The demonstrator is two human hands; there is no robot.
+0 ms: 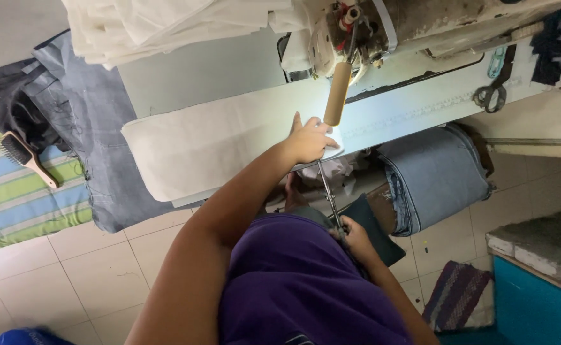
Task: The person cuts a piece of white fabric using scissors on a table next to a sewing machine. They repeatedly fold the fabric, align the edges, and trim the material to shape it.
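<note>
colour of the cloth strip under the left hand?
Cream-white cloth strip, plain and unpatterned, under the left hand; head view.

One head-worn view — looking steeply down, close over the sewing machine table (pixel 421 105) and floor.

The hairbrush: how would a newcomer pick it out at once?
Start at the sewing machine table and look far left to the green-and-blue striped mat on the floor. The hairbrush lies at the mat's upper edge beside dark grey cloth. Its dark bristle head and pale wooden handle mark it out.
</note>
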